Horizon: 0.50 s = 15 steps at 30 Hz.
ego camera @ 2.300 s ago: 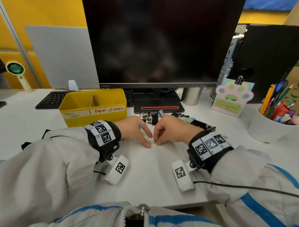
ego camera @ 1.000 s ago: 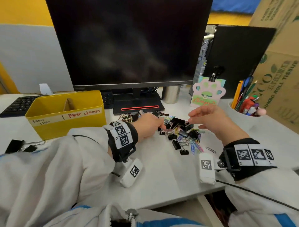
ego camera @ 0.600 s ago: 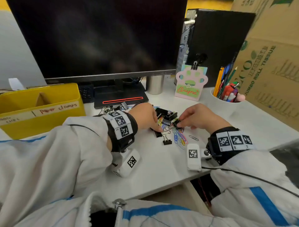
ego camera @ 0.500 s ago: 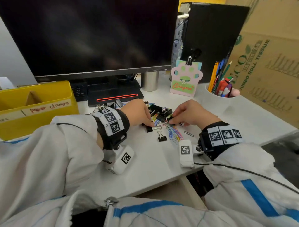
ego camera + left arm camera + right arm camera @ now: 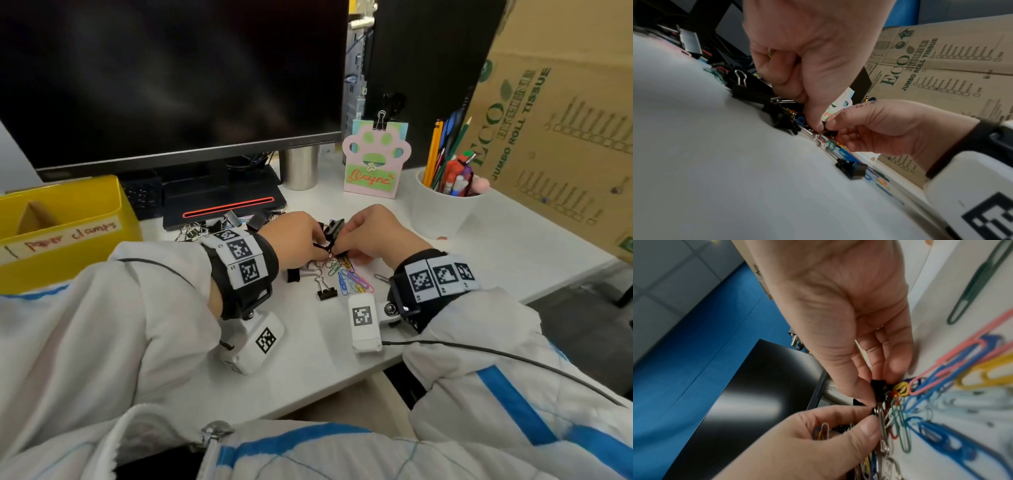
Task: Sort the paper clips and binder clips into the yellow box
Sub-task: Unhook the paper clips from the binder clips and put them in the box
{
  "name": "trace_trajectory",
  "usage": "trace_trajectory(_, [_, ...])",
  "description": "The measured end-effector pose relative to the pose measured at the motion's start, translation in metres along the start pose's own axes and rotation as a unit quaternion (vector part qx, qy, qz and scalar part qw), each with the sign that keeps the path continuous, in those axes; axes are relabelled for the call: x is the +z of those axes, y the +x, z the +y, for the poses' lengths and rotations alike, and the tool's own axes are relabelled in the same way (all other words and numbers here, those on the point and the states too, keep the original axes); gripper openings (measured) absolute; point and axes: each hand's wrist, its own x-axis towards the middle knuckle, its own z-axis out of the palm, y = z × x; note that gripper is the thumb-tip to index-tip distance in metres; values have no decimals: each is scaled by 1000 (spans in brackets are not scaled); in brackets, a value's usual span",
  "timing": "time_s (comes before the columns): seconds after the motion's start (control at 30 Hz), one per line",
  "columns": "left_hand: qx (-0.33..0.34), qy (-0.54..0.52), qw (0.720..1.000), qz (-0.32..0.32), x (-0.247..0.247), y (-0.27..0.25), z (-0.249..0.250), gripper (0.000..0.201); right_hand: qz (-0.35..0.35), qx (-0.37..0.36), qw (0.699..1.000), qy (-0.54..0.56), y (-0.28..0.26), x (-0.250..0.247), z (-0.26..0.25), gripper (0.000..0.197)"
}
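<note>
My two hands meet over a pile of clips in front of the monitor. My right hand (image 5: 340, 248) pinches a small black binder clip (image 5: 877, 383) between thumb and fingers just above the pile. My left hand (image 5: 320, 250) keeps a few paper clips (image 5: 821, 432) tucked under its curled fingers, while its thumb and forefinger pinch the same binder clip's wire handle (image 5: 880, 415). Coloured paper clips (image 5: 352, 281) and another black binder clip (image 5: 326, 293) lie on the desk below. The yellow box (image 5: 68, 263), labelled "paper clamps", stands at the far left.
More binder clips (image 5: 212, 228) lie by the monitor stand (image 5: 222, 202). Behind the pile stand a steel cup (image 5: 299, 168), a paw-shaped card (image 5: 375, 161) and a white pen cup (image 5: 445, 202). A cardboard box (image 5: 565, 137) walls off the right. The desk's front edge runs under my wrists.
My view has swung right, away from the yellow box. Both hands moved from the bare desk to the clip pile. The right hand dropped onto it and now pinches a binder clip.
</note>
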Motion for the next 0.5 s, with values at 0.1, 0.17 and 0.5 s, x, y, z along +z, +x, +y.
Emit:
trace_trajectory(0.1, [-30, -20, 999, 1, -1, 1, -5, 27, -19, 20, 994, 106, -2, -3, 1, 20])
trace_trajectory(0.17, [-43, -32, 999, 0, -5, -2, -10, 29, -23, 22, 985, 170, -3, -5, 2, 19])
trace_trajectory(0.5, [-95, -35, 995, -8, -18, -19, -38, 20, 56, 38, 982, 174, 18, -32, 19, 14])
